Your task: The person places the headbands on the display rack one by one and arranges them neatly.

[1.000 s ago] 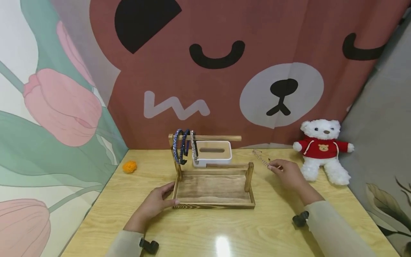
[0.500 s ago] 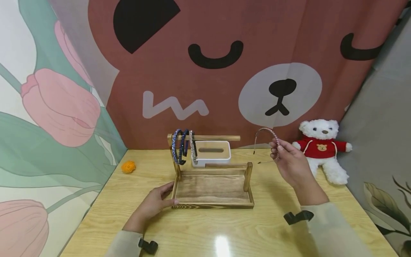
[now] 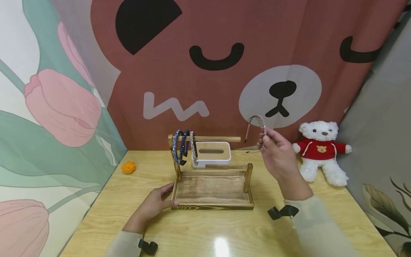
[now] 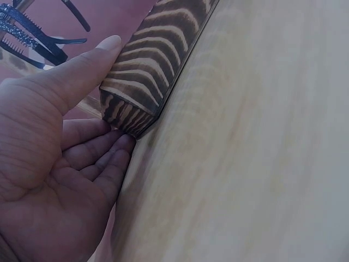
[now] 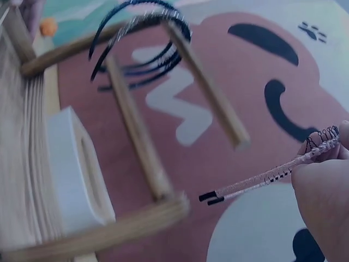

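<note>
My right hand (image 3: pixel 280 160) pinches a pink, toothed headband (image 3: pixel 264 125) at one side, raised above the table right of a wooden stand (image 3: pixel 212 187). In the right wrist view, the headband's (image 5: pixel 251 181) black-tipped ends point toward the stand's upper bar (image 5: pixel 210 87). My left hand (image 3: pixel 152 203) grips the front left corner of the stand's tray, thumb (image 4: pixel 109 45) on the front wall and fingers at the side. Near the post end of the upper bar hang a light blue headband (image 3: pixel 175 148), a dark blue one (image 3: pixel 183 142) and a silver one (image 3: pixel 193 144).
Behind the stand is a white tissue box (image 3: pixel 229 159) with a wooden lid. An orange fluffy ball (image 3: pixel 128 167) lies at the left. A white teddy bear (image 3: pixel 322 151) in a red sweater sits back right. The upper bar's right end is free.
My right hand has lifted the pink headband from the table, turned it upright and brought it left toward the stand. The left hand has stayed at the tray corner.
</note>
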A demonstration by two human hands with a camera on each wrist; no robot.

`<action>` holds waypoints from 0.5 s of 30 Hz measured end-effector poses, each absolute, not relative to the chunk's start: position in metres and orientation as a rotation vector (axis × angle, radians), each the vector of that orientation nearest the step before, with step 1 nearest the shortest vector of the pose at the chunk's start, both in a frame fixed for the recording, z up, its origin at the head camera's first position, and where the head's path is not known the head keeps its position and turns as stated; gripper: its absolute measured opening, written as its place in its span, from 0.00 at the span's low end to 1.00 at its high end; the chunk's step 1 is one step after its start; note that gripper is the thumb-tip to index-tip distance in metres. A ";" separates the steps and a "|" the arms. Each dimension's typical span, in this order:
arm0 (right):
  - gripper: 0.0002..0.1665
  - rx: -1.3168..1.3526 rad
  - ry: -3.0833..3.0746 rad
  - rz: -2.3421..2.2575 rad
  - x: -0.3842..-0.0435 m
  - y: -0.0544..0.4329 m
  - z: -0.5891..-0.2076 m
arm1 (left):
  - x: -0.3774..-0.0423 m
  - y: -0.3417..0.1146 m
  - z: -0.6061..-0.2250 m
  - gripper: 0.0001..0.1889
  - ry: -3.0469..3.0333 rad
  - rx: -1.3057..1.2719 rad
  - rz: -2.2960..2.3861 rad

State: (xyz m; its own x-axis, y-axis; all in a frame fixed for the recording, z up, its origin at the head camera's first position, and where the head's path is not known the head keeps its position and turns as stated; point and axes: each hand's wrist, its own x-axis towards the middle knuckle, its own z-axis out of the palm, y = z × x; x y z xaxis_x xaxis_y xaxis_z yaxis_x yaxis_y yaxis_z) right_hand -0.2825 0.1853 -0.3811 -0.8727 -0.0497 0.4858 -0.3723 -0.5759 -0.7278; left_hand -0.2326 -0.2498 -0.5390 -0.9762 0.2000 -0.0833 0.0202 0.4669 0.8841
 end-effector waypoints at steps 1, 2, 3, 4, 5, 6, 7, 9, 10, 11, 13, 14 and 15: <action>0.18 0.708 -1.333 2.547 -0.282 0.181 -0.379 | -0.233 -0.250 -0.539 0.46 2.542 0.196 1.520; 0.18 0.715 -1.325 2.560 -0.282 0.177 -0.378 | -0.233 -0.250 -0.539 0.46 2.543 0.195 1.518; 0.18 0.719 -1.323 2.573 -0.281 0.172 -0.377 | -0.233 -0.250 -0.539 0.46 2.546 0.194 1.515; 0.17 0.716 -1.319 2.593 -0.281 0.167 -0.376 | -0.233 -0.250 -0.539 0.46 2.549 0.193 1.511; 0.17 0.708 -1.322 2.607 -0.280 0.162 -0.376 | -0.233 -0.250 -0.539 0.46 2.551 0.190 1.507; 0.17 0.696 -1.326 2.621 -0.279 0.156 -0.376 | -0.233 -0.251 -0.538 0.46 2.552 0.185 1.503; 0.17 0.684 -1.332 2.636 -0.279 0.150 -0.376 | -0.233 -0.251 -0.538 0.46 2.554 0.183 1.500; 0.17 0.664 -1.354 2.655 -0.276 0.138 -0.377 | -0.233 -0.251 -0.539 0.46 2.556 0.177 1.497; 0.17 0.654 -1.359 2.666 -0.275 0.132 -0.377 | -0.233 -0.251 -0.539 0.47 2.558 0.174 1.495; 0.16 0.646 -1.367 2.674 -0.274 0.126 -0.377 | -0.233 -0.251 -0.539 0.47 2.559 0.171 1.495; 0.16 0.628 -1.369 2.696 -0.272 0.115 -0.378 | -0.233 -0.250 -0.539 0.47 2.557 0.171 1.499; 0.16 0.615 -1.368 2.708 -0.271 0.109 -0.378 | -0.233 -0.250 -0.539 0.47 2.554 0.172 1.502; 0.16 0.603 -1.361 2.723 -0.271 0.104 -0.379 | -0.233 -0.250 -0.539 0.47 2.552 0.176 1.504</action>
State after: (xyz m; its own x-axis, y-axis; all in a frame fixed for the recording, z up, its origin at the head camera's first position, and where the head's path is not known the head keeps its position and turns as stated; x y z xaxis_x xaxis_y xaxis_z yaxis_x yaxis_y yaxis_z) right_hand -0.2710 0.1042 -0.3786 -0.9237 -0.1365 0.3580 -0.2044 -0.6148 -0.7617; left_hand -0.2328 -0.2499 -0.5390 -0.9778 0.1895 -0.0896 0.0134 0.4832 0.8754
